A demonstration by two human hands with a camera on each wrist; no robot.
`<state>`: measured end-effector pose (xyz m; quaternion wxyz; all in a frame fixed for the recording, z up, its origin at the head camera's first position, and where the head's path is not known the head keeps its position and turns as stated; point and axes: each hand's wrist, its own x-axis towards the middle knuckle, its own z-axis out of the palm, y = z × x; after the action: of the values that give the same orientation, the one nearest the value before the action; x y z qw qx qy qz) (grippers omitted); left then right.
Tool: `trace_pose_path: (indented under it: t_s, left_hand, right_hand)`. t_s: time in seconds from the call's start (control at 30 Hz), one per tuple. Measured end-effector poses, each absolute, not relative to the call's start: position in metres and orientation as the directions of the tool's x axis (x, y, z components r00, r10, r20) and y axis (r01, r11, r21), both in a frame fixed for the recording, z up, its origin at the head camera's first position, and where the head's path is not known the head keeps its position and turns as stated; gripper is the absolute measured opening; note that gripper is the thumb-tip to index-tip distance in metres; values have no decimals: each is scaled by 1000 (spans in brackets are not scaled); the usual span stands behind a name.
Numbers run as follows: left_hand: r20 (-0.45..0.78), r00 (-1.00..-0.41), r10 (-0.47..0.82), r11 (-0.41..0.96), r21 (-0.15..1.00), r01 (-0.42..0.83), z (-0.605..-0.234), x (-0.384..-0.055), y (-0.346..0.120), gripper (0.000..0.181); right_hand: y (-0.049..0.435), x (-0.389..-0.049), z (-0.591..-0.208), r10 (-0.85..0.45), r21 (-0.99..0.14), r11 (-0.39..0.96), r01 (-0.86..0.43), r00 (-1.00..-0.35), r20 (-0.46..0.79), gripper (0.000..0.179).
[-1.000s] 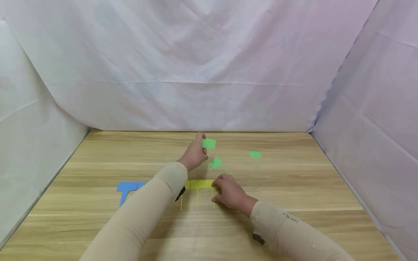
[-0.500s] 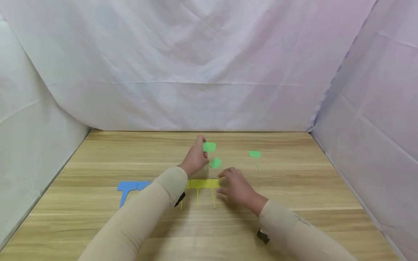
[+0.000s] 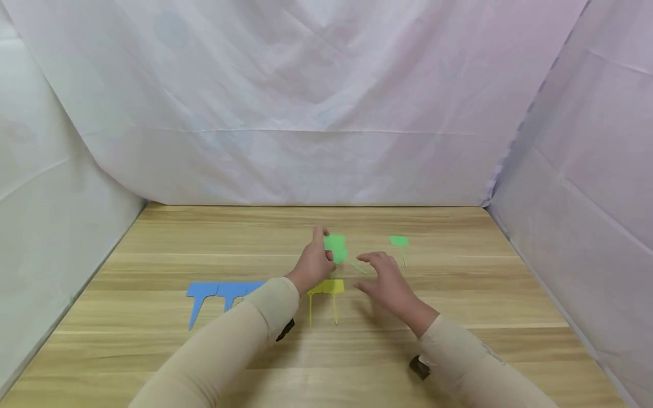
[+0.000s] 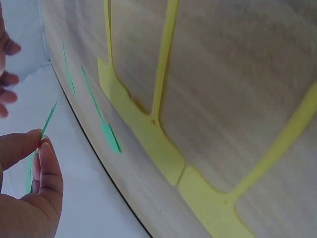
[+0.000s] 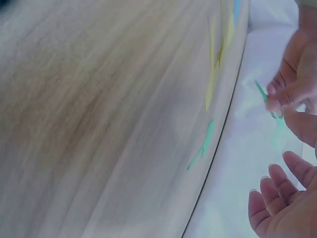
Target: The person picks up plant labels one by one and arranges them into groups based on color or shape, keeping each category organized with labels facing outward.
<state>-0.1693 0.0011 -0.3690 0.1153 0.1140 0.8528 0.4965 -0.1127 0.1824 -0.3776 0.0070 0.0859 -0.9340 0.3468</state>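
Note:
Between thumb and fingers my left hand (image 3: 312, 263) pinches a green T-shaped plant label (image 3: 334, 242), raised off the table; the left wrist view shows the held label (image 4: 48, 120) edge-on. Overlapped by it in the head view, a second green label (image 4: 111, 138) lies on the table. My right hand (image 3: 390, 286) hovers just to the right, fingers spread and loosely bent around nothing. Closer to me runs a row of yellow plant labels (image 3: 333, 286), stems toward me, partly hidden by the left wrist. Left of it, blue plant labels (image 3: 201, 290) continue the row.
Another green label (image 3: 399, 241) lies apart at the right, its stem toward me. The wooden table (image 3: 459, 351) is bounded by a white cloth (image 3: 316, 164) at the back and by cloth along both sides.
My right hand has left the end yellow label and moved right and farther from me, its fingers opening. The left hand has brought the green label slightly nearer and to the right.

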Motion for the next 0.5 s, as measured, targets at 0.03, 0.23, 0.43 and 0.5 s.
trace_pose_path:
  t_s: [0.03,0.23,0.43,0.5]
  left_hand:
    - [-92,-945,315,481,873,76,-369,-167,2,67]
    - [-103,-927,362,485,870,93,-373,-155,12,67]
    - [-139,-910,390,521,848,93,-377,-146,21,67]
    - [-148,-906,397,524,847,92,-378,-145,24,66]
  right_hand:
    - [184,-113,-377,-151,-647,742,-172,-985,89,53]
    - [192,-113,-371,-108,-655,732,-187,-981,159,55]
    - [198,-112,-370,-95,-661,730,-171,-984,149,57]
    - [199,-111,-370,-92,-660,732,-169,-984,151,58]
